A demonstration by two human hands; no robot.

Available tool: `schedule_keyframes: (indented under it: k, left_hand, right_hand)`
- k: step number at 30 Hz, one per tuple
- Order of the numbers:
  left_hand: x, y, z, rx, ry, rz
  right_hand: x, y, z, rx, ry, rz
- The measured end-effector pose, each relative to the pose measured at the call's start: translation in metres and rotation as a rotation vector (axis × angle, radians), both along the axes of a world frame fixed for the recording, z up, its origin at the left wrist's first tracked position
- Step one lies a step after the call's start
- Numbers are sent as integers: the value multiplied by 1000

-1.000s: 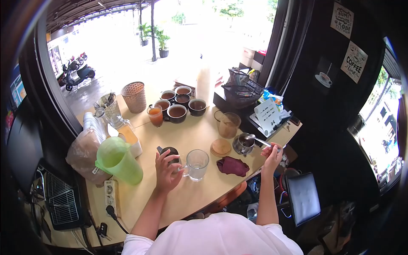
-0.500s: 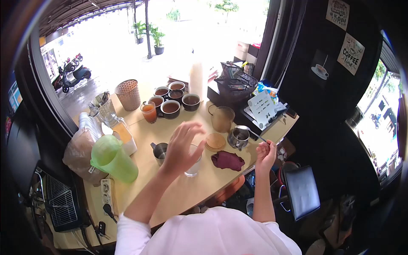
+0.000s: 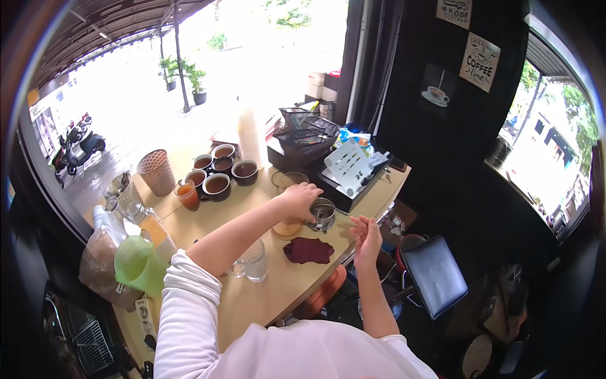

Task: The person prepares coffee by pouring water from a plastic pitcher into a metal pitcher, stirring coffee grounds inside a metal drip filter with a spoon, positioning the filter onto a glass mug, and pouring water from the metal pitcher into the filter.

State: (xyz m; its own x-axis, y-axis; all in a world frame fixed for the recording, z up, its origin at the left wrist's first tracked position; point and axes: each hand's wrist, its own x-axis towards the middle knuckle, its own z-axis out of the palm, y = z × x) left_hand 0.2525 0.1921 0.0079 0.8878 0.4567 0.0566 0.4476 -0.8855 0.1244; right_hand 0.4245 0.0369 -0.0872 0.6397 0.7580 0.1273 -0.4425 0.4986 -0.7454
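My left hand (image 3: pixel 300 201) reaches across the table, thumb apart from the fingers, beside the rim of a small metal pot (image 3: pixel 324 215). Whether it touches the pot is unclear. Behind this hand stands a glass pitcher (image 3: pixel 291 179), partly covered, and below it lies a round wooden lid or coaster (image 3: pixel 287 228). My right hand (image 3: pixel 366 240) is raised off the table's front edge with its fingers loosely extended, and nothing shows in it. A folded maroon cloth (image 3: pixel 308 251) lies in front of the pot. A clear glass (image 3: pixel 255 261) stands near my left forearm.
Several dark cups of brown drink (image 3: pixel 216 187) stand at the back with a glass of orange drink (image 3: pixel 187 196). A woven basket (image 3: pixel 156 172) and a green pitcher (image 3: pixel 140 262) are on the left. A white sign (image 3: pixel 349 168) and a black chair (image 3: pixel 435 276) are on the right.
My left hand has moved right, from above the clear glass to the metal pot. My right hand has let go of the long handle, which no longer shows. The view has turned right.
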Motion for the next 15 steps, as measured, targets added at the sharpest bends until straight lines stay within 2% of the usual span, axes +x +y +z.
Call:
schedule_keyframes:
  k: [9,12,15]
  left_hand:
    - [27,8,-5,112,252,-87]
    - [30,6,-12,82,149,-21]
    - [30,1,-13,129,169,-2]
  right_hand:
    - [-2,-2,-3,-50,-199,-31]
    - [-5,-1,-3,-66,-237,-59]
    - [-6,1,-3,-67,-279,-68]
